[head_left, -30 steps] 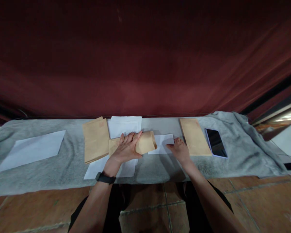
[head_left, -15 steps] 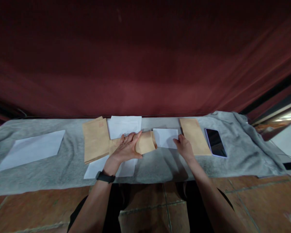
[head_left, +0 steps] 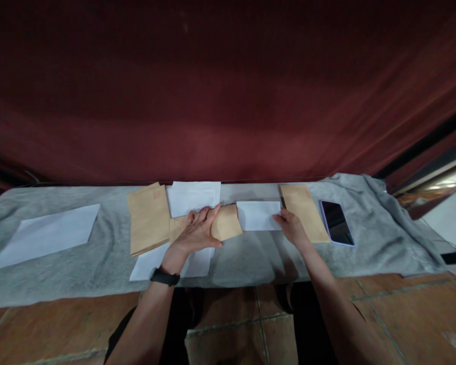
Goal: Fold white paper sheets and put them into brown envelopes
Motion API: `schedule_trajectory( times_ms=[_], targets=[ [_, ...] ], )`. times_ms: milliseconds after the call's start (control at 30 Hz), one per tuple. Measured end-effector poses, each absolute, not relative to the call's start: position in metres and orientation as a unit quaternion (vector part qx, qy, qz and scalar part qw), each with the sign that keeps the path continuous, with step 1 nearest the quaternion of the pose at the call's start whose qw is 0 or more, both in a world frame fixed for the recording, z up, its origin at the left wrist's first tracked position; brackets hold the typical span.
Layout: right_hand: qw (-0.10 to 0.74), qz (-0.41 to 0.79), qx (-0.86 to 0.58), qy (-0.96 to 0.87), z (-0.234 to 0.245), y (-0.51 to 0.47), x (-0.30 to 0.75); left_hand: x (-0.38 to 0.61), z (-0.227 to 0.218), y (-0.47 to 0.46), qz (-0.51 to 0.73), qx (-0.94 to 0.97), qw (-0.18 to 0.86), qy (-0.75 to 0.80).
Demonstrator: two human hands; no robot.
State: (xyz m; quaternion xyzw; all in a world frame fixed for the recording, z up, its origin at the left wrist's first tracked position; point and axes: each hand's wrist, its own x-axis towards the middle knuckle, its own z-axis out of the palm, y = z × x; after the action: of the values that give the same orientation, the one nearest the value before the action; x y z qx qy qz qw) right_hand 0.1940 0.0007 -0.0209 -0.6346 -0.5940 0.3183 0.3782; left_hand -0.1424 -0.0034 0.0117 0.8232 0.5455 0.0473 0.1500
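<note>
My left hand (head_left: 199, 228), with a dark band on its wrist, lies spread across a brown paper envelope (head_left: 227, 223) and presses it down. The envelope's right end faces a folded white sheet of paper (head_left: 258, 215). My right hand (head_left: 292, 226) pinches that sheet by its right edge. The sheet's left end lies at the envelope's right end; whether it is inside, I cannot tell. Beneath and below my left hand, white paper (head_left: 197, 264) shows, partly covered by my hand and wrist.
Brown envelopes (head_left: 148, 218) are stacked left of my left hand, with white sheets (head_left: 195, 196) behind. Another white sheet (head_left: 47, 234) lies far left. Right of my right hand are a brown envelope (head_left: 307, 218) and a phone (head_left: 337, 223). Grey cloth (head_left: 243, 263) covers the narrow surface.
My right hand has shifted slightly right, still pinching the white sheet, which now lies straighter. The envelope's right end, earlier gaping, now looks flatter. My left hand stays spread on the envelope.
</note>
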Motion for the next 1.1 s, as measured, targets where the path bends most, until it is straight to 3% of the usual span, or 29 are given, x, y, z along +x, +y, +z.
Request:
schedule_trajectory(
  times_ms=[200,433,600,1100],
  targets=[
    [0.318,0.372,-0.622,-0.611,-0.021,-0.001,0.204,-0.140,0.012,-0.004,0.058,0.838,0.121,0.529],
    [0.350,0.480,-0.567,-0.571,-0.029,-0.005,0.180,-0.124,0.017,-0.005,0.070,0.865,0.103,0.486],
    [0.385,0.475,-0.568,-0.551,-0.036,-0.010,0.152,-0.107,0.016,-0.005,0.081,0.882,0.086,0.456],
    [0.360,0.497,-0.564,-0.553,-0.026,-0.016,0.136,-0.091,0.016,-0.004,0.084,0.892,0.099,0.433]
  ],
)
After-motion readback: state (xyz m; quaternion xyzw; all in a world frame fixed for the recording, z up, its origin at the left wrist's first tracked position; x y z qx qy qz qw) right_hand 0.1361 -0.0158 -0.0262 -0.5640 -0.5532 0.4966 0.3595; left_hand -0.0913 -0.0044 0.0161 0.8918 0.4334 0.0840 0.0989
